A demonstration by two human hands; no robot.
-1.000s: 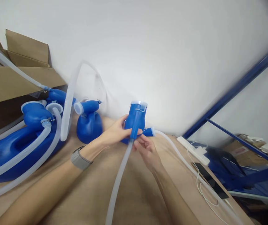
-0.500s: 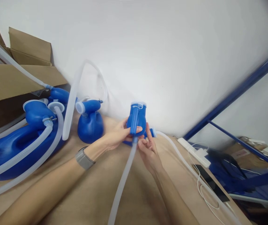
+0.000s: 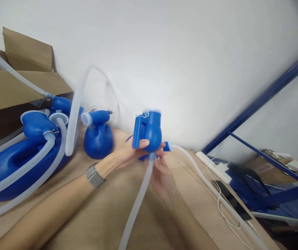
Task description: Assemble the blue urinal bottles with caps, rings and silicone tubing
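Observation:
A blue plastic urinal cup (image 3: pixel 152 133) with a side handle and a pale rim stands upright in the middle, lifted off the table. My left hand (image 3: pixel 128 152) grips it low down by the handle, thumb across the front. From its bottom neck a translucent hose (image 3: pixel 140 199) runs down toward me, joined by a light-blue collar. My right hand (image 3: pixel 163 172) closes its fingers about this collar and the hose top, partly hidden behind them. Just behind both hands lies another blue bottle, mostly covered, its neck (image 3: pixel 167 146) fitted with a hose leading right.
Left are a large blue jug (image 3: pixel 34 170) with ribbed hoses, a smaller blue bottle (image 3: pixel 98 140) and an open cardboard box (image 3: pixel 21 86). On the right edge lie a power strip (image 3: pixel 214 166), a phone (image 3: pixel 232 199) and white cables, beside a blue metal frame (image 3: pixel 258 99).
The cup has turned so its handle now points left instead of toward me. My right index finger, raised before, has come down, and the right hand sits further behind the hose.

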